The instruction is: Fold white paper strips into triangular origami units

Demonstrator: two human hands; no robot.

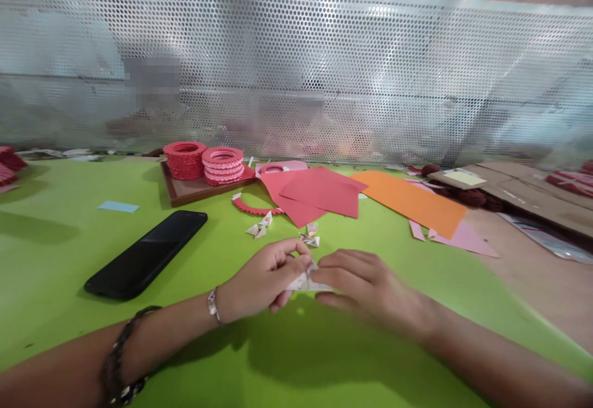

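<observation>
A small piece of white printed paper (pixel 299 282), folded, is pinched between the thumb and fingers of my left hand (pixel 266 275). My right hand (pixel 370 284) meets the paper from the other side, its fingers bent over the right end and partly hiding it. Just beyond my hands lie small folded paper triangles (pixel 260 227) in a loose group, with more folded paper pieces (pixel 310 235) to their right. Behind these, a red scalloped paper ring (pixel 252 208) rests flat, partly under red paper sheets (pixel 319 191).
A black phone (pixel 148 253) lies at left, near a blue paper strip (pixel 118 206). Stacks of red rings (pixel 185 161) and pink rings (pixel 223 165) stand on a brown tray (pixel 199 193). Orange paper (pixel 412 201) and cardboard (pixel 523 191) lie right. A perforated metal panel (pixel 296 55) closes off the back.
</observation>
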